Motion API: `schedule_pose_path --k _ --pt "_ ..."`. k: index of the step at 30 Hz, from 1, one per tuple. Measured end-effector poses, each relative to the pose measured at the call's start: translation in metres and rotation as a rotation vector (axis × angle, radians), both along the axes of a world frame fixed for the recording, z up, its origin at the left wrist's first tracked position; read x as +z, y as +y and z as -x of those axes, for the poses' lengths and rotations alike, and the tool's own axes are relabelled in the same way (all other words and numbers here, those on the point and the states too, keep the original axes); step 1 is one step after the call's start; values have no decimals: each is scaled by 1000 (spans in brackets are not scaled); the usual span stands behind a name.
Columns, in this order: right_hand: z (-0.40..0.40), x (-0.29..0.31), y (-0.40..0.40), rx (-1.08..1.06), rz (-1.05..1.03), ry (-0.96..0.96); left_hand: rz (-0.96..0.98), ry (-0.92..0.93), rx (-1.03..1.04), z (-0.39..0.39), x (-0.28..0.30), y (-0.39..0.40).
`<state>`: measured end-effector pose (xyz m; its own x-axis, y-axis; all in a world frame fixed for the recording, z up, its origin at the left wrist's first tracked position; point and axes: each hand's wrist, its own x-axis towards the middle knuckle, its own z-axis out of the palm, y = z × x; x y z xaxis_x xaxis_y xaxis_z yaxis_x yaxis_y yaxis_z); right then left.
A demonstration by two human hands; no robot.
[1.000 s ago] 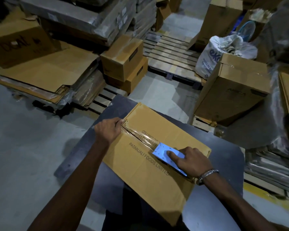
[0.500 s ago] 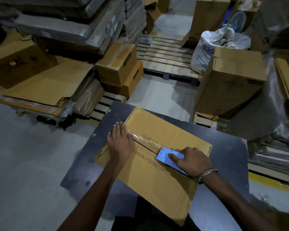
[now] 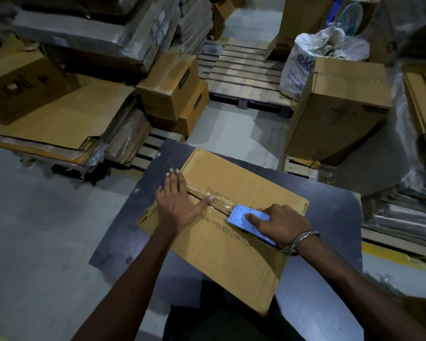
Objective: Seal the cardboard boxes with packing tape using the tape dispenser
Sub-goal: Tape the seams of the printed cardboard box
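Note:
A brown cardboard box [image 3: 234, 183] printed "FOODS LIMITED" lies flat on a dark table [image 3: 330, 198]. Clear packing tape [image 3: 218, 205] runs along its centre seam. My left hand [image 3: 177, 200] lies flat on the far-left part of the seam, fingers straight, thumb stretched along the tape. My right hand [image 3: 278, 223] grips a light blue tape dispenser [image 3: 241, 216] on the seam near the box's right end, index finger laid on its top plate. The tape roll is hidden under that hand.
Beyond the table stand two stacked boxes [image 3: 175, 94] on a pallet, flattened cardboard sheets [image 3: 59, 119] at left, a wooden pallet [image 3: 244, 75], a tall box [image 3: 337, 112] at right and a white sack [image 3: 305, 67]. Wrapped bundles [image 3: 403, 217] lie at right.
My left hand went from a curled grip at the box's far corner to lying flat on the taped seam. The dispenser has stayed near the right end.

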<state>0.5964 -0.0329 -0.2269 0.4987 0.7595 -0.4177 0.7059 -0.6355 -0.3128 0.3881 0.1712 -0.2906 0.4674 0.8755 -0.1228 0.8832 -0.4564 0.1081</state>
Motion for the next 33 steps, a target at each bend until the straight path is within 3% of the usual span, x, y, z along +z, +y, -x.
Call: schedule_pose_path --k 9,20,25,33 --pt "-3 10 -19 -16 -8 20 6 19 0 1 1 -2" --pt "-43 0 -100 10 -11 -31 -39 -3 -26 2 -10 0" --pt "-38 2 -101 33 -36 -51 -56 36 -96 0 -8 -7" --pt "-39 -2 -102 23 -52 -38 -5 63 -341 -13 -9 -84"
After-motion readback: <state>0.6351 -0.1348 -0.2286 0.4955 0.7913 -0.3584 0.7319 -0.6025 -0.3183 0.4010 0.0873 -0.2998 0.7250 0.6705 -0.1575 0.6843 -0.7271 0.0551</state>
